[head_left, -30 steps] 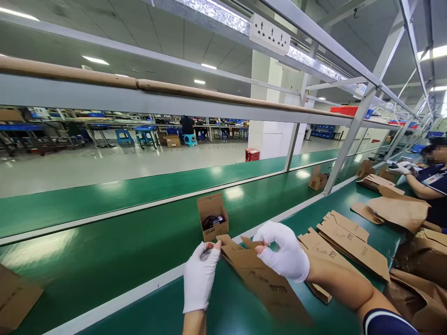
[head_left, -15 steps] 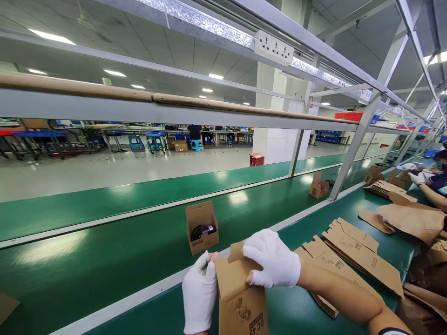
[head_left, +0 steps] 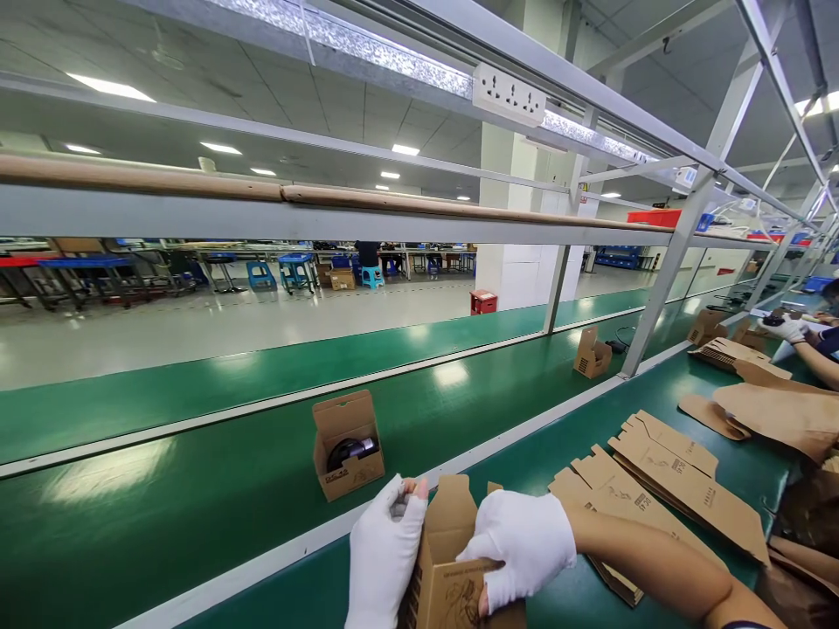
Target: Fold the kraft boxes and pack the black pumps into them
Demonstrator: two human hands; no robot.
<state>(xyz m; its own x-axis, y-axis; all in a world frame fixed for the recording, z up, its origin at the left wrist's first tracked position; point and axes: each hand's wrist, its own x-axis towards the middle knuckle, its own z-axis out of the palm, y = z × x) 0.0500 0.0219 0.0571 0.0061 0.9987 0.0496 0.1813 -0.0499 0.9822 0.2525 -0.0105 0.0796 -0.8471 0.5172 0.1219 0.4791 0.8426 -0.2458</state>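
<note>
Head view: both white-gloved hands, left (head_left: 384,559) and right (head_left: 521,549), are gripping a half-erected brown cardboard carton (head_left: 452,559) just nearside of the green conveyor belt (head_left: 197,498). Uneven squeezing could be creasing its flaps.

Conveyor belt (head_left: 216,489): green, running off to the right.
Open carton (head_left: 347,443): on the belt, a dark round part inside.
Second small carton (head_left: 592,354): farther along the belt.
Flat cardboard blanks (head_left: 682,480): stacked on the table, right.
Power strip (head_left: 509,93): on the overhead rail.
Co-worker's gloved hand (head_left: 783,329): far right.
</note>
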